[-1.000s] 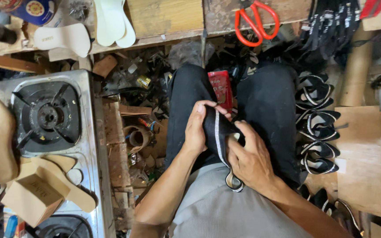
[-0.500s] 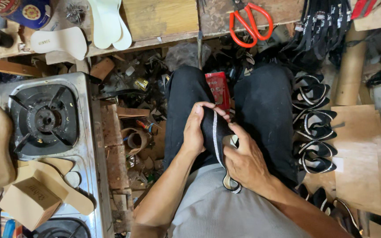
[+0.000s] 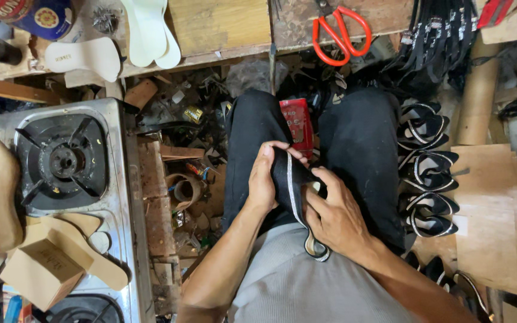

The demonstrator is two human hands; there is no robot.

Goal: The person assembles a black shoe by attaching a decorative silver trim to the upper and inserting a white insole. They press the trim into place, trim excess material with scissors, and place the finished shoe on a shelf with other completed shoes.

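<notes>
Both hands clamped on black strap [image 3: 291,185] | long axis near-far | left [image 3: 262,182], right [image 3: 337,216]

table [image 3: 222,24] along top of frame: white insoles [image 3: 149,30], orange scissors [image 3: 341,27] | floor [image 3: 169,113] centre left: scraps, gas stove [image 3: 67,179] | wooden board [image 3: 492,221] at right, black-and-white straps [image 3: 429,173] just beside it

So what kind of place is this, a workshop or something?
Most likely a small shoemaking workshop. Cut white insoles lie on a wooden bench, finished black sandal uppers are stacked beside the knee, and both hands work a black strap.
</notes>
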